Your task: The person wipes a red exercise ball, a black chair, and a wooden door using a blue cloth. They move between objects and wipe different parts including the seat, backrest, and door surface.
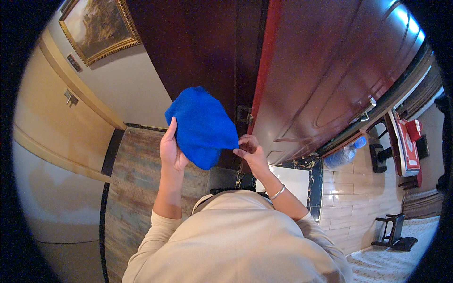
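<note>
A bright blue cloth (203, 123), softly folded, is held up in front of my body. My left hand (171, 148) grips its left side, thumb lying on the front and the other fingers hidden behind it. At the cloth's lower right corner, my right hand (252, 152) pinches the edge between thumb and fingertips. A silver bangle (278, 192) circles my right wrist. Behind the cloth rises a dark reddish-brown door panel (201, 53).
A glossy red-brown door (318, 63) with a metal handle (366, 111) stands open on the right. Past it are a large water bottle (341, 155), a dark chair (394, 233) and a table edge (403, 152). Leftward are a tan door (67, 106) and a gold-framed painting (101, 26).
</note>
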{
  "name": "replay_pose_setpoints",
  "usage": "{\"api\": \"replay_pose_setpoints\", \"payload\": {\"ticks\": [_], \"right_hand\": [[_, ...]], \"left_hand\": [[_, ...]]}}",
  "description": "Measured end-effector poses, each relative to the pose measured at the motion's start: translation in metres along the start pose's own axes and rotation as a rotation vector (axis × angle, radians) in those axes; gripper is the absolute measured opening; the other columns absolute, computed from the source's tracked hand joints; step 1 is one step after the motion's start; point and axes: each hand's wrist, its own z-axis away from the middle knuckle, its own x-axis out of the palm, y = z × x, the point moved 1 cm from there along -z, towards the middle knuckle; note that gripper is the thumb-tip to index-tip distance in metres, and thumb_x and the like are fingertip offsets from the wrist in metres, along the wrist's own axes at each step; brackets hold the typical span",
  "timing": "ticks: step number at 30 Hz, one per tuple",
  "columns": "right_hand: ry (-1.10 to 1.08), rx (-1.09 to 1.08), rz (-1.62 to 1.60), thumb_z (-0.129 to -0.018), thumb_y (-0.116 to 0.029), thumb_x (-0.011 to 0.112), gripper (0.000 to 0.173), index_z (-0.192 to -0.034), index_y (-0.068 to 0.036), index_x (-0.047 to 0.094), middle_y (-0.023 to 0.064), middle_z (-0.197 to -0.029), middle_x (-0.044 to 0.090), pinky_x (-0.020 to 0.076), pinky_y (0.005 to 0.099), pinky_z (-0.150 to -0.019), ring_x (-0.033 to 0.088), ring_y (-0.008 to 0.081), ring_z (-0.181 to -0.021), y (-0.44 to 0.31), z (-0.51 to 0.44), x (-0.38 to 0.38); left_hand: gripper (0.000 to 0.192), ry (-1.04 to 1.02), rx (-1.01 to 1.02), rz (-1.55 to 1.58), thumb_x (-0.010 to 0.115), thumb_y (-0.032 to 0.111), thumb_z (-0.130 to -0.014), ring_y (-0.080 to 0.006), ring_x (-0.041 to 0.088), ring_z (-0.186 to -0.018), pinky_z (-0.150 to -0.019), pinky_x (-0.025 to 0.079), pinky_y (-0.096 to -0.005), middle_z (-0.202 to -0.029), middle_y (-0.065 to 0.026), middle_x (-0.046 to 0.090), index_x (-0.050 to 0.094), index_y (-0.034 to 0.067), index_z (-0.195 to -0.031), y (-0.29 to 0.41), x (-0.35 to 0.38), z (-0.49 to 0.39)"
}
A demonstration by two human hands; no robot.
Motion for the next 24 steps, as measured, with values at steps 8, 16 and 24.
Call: {"api": "replay_pose_setpoints", "payload": {"ticks": [8,16,24], "right_hand": [[0.000,0.145,-0.184,-0.089,-0.003,0.076,0.011,-0.097,-0.007,0.070,0.0018,-0.107,0.066,0.0466,0.0292,-0.096,0.061,0.0135,-0.105,0.002,0.006,0.001],[-0.157,0.383,-0.901,-0.100,-0.018,0.063,0.017,-0.114,-0.009,0.065,0.0089,-0.112,0.070,0.0580,0.0360,-0.088,0.068,0.0197,-0.102,-0.010,0.006,-0.006],[-0.046,0.614,-0.936,-0.103,-0.026,0.063,0.018,-0.096,-0.010,0.064,0.0084,-0.103,0.069,0.0572,0.0419,-0.095,0.068,0.0256,-0.103,0.021,0.016,0.034]], "left_hand": [[0.047,0.010,0.009,0.027,0.046,0.030,-0.110,-0.0391,0.056,-0.132,-0.111,0.046,-0.0589,-0.146,-0.0237,0.054,0.045,-0.002,-0.144,-0.002,0.001,-0.002],[0.047,-0.059,0.062,0.105,0.044,0.029,-0.111,-0.0382,0.052,-0.136,-0.116,0.040,-0.0572,-0.149,-0.0229,0.052,0.044,-0.002,-0.146,0.006,-0.004,-0.005],[0.045,-0.137,0.095,0.115,0.043,0.028,-0.111,-0.0374,0.053,-0.135,-0.118,0.038,-0.0564,-0.147,-0.0189,0.055,0.051,-0.002,-0.143,-0.004,0.003,-0.007]]}}
